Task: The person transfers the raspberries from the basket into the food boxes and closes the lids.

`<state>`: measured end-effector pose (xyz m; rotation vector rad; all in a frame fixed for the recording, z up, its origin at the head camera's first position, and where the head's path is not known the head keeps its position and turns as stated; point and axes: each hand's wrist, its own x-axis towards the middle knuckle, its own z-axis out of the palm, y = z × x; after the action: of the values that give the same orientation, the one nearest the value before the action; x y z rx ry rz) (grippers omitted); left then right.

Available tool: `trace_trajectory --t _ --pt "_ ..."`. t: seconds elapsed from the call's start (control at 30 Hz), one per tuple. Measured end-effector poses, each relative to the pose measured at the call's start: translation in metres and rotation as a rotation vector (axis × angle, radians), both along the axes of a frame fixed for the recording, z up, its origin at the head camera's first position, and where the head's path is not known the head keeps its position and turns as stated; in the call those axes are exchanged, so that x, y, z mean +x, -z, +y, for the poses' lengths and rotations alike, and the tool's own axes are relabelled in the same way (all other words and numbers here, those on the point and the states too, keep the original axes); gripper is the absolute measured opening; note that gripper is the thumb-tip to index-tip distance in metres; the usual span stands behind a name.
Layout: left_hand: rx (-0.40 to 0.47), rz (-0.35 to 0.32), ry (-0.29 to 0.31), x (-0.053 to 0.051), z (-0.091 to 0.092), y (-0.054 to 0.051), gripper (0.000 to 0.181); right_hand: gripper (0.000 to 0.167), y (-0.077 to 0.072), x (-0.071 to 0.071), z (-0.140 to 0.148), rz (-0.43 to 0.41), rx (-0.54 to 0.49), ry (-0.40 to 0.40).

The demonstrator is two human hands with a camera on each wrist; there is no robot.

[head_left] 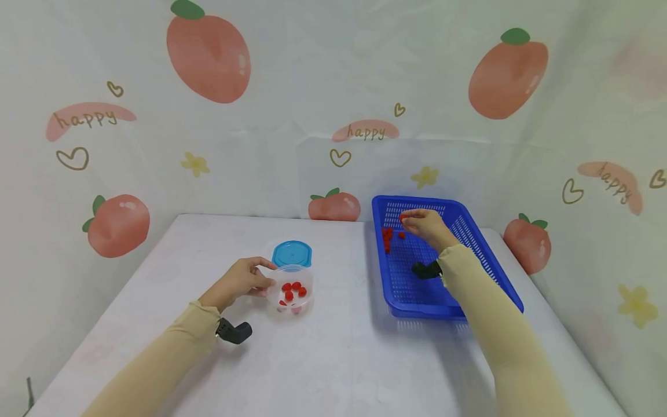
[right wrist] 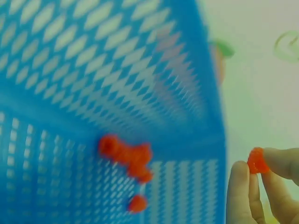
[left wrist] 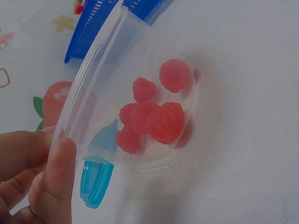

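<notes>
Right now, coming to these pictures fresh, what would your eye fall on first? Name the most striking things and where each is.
The big blue basket on the right of the table stands out first, with a right hand over it pinching a red berry. Then, left of it, a left hand holds a clear tub of red berries by its rim, a blue lid just beyond.

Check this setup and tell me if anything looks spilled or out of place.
Nothing stands out: the raspberries sit in the clear tub and blue basket, plus one pinched by the right hand, with none visible on the table. The blue lid lies just behind the tub.
</notes>
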<state>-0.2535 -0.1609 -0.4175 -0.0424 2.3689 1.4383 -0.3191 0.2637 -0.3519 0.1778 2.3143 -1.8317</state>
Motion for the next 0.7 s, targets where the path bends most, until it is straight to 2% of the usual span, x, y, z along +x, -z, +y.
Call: trace_trajectory --t 0.17,0.4,0.53,0.7 --pt "0.002 0.005 0.007 -0.001 0.000 0.001 0.044 0.045 -0.020 0.019 -0.010 0.088 -0.141 0.000" --pt "-0.003 0.015 0.010 -0.001 -0.001 0.002 0.045 0.047 -0.048 0.048 -0.023 0.206 -0.408 0.008" --pt "-0.004 0.019 0.011 0.000 -0.001 0.001 0.044 0.039 -0.057 0.066 -0.034 0.280 -0.445 -0.013" --pt "0.004 0.019 0.013 0.001 0.000 0.000 0.044 0.019 -0.057 0.087 -0.051 0.358 -0.433 -0.078"
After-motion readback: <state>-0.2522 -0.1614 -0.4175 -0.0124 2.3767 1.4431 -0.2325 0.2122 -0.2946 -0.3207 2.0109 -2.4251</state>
